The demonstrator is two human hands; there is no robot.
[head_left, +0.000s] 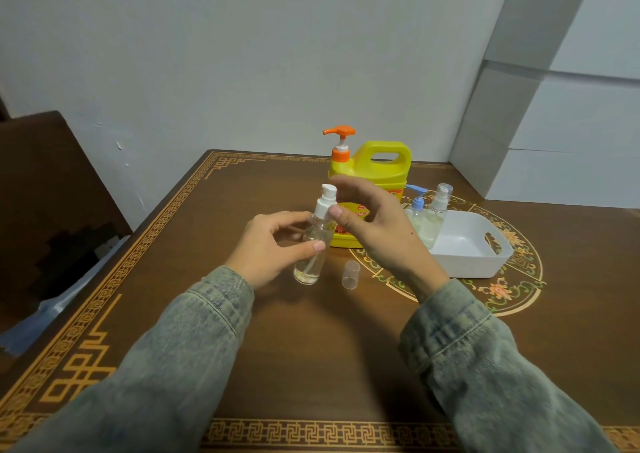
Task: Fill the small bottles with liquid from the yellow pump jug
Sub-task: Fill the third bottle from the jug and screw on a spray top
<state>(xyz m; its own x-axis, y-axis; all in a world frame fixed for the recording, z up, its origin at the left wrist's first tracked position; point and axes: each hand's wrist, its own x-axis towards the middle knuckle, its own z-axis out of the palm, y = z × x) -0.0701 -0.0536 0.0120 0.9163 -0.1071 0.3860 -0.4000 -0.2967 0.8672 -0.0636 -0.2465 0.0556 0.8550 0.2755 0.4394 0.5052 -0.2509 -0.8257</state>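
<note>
My left hand point(273, 244) grips a small clear bottle point(313, 244) by its body, tilted, its base on or just above the table. The bottle's white spray head point(325, 201) is pinched by the thumb and fingers of my right hand point(377, 230). A little pale liquid shows near the bottle's bottom. Its clear cap point(350, 274) lies loose on the table just right of the bottle. Behind both hands stands the yellow pump jug point(377, 165) with an orange pump point(340, 140).
A white plastic basket point(485, 262) sits right of the jug, with a blue-pump bottle point(417, 206) and a clear spray bottle point(439, 206) standing at its left end. The brown patterned table point(311, 348) stretches toward me. White boxes stand at the right, a dark chair at the left.
</note>
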